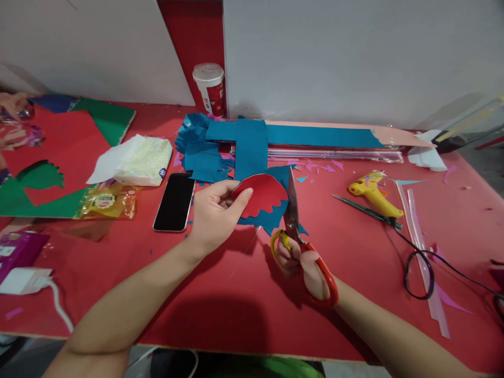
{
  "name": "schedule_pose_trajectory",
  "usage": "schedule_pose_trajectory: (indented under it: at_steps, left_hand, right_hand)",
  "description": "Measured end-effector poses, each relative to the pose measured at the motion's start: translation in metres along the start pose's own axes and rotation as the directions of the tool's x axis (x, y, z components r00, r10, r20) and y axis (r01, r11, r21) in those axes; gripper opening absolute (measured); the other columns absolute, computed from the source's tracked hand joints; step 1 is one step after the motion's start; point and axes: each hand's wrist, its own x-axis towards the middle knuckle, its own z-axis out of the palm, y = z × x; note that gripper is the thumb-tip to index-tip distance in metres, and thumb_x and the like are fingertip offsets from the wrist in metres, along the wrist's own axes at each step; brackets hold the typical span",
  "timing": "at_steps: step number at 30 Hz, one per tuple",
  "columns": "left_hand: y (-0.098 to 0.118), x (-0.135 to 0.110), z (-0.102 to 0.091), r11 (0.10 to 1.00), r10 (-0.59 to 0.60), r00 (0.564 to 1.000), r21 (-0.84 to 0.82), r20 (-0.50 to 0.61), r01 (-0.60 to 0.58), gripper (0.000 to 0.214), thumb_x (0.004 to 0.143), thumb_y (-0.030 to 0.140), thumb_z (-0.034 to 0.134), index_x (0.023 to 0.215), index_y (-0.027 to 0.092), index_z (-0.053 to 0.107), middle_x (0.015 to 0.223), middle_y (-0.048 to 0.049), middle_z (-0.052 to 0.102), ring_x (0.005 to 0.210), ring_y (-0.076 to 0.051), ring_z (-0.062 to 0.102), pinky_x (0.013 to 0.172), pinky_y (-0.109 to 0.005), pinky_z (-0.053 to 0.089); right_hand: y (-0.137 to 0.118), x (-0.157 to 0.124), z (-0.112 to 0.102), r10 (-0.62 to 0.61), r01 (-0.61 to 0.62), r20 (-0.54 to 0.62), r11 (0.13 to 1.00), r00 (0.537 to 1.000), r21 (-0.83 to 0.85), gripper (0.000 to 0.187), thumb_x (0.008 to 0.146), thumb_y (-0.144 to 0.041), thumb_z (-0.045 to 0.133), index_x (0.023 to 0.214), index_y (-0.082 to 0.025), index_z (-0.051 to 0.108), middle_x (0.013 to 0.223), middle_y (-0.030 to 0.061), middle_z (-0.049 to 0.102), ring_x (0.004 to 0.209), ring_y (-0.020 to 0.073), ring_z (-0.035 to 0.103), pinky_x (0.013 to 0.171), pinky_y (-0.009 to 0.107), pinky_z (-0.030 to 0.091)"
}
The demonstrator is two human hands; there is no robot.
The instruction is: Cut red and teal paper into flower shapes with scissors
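Between thumb and fingers my left hand (216, 215) pinches a red paper cutout (263, 195) with a jagged lower edge, laid over a piece of blue paper (271, 218). My right hand (305, 262) grips scissors (292, 212) with a red and a yellow handle loop. Their blades point away from me, at the right edge of the blue paper. How far the blades are apart is hard to make out. Just beyond the held papers lie blue paper strips (252, 144) and a heap of blue scraps (199, 149).
A phone (174, 202) and a tissue pack (151, 160) lie left of my left hand. A paper cup (210, 89) stands at the back. Rightward are a yellow glue gun (374, 194) with a black cord, a green-handled tool (366, 211) and clear strips (423, 257).
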Motion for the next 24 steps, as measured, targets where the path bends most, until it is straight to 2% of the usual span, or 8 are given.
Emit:
schedule_pose_trajectory:
  at_steps: [5,14,20,24]
  left_hand:
    - [-0.002,0.0,-0.001,0.999,-0.022,1.0,-0.024,0.02,0.022,0.01,0.071,0.025,0.065,0.071,0.015,0.067,0.06,0.0012,0.063,0.047,-0.006,0.052,0.042,-0.014,0.042]
    - [-0.001,0.004,-0.005,0.999,-0.003,1.0,0.039,0.029,0.002,0.01,0.071,0.025,0.064,0.069,0.015,0.066,0.057,0.0021,0.06,0.047,-0.006,0.05,0.042,-0.015,0.04]
    - [-0.001,0.006,-0.009,0.997,-0.027,0.999,0.07,0.027,0.025,0.014,0.069,0.028,0.066,0.067,0.014,0.064,0.054,0.0024,0.056,0.047,-0.006,0.048,0.042,-0.015,0.041]
    - [0.0,0.008,-0.009,0.996,0.013,1.0,0.092,0.021,-0.015,0.012,0.069,0.026,0.066,0.065,0.015,0.064,0.051,0.0035,0.053,0.044,-0.005,0.044,0.039,-0.014,0.037]
  right_hand:
    - [-0.005,-0.001,-0.001,0.041,-0.04,0.029,0.998,0.999,-0.042,0.062,0.062,-0.082,0.037,0.069,-0.021,0.03,0.058,-0.0083,0.018,0.045,0.0047,0.009,0.038,0.021,0.011]
    - [-0.008,0.001,0.001,0.063,-0.063,0.009,0.998,0.998,-0.009,0.06,0.062,-0.079,0.045,0.068,-0.021,0.031,0.058,-0.0081,0.019,0.044,0.0048,0.01,0.036,0.02,0.01]
    - [-0.007,0.001,0.001,0.051,-0.05,0.007,0.999,0.999,-0.015,0.058,0.065,-0.077,0.045,0.069,-0.021,0.031,0.058,-0.0082,0.019,0.044,0.0045,0.01,0.035,0.019,0.011]
    - [-0.011,0.0,0.001,0.067,-0.067,0.004,0.996,0.998,-0.067,0.06,0.063,-0.079,0.043,0.068,-0.021,0.03,0.058,-0.0083,0.018,0.043,0.0041,0.01,0.035,0.019,0.01]
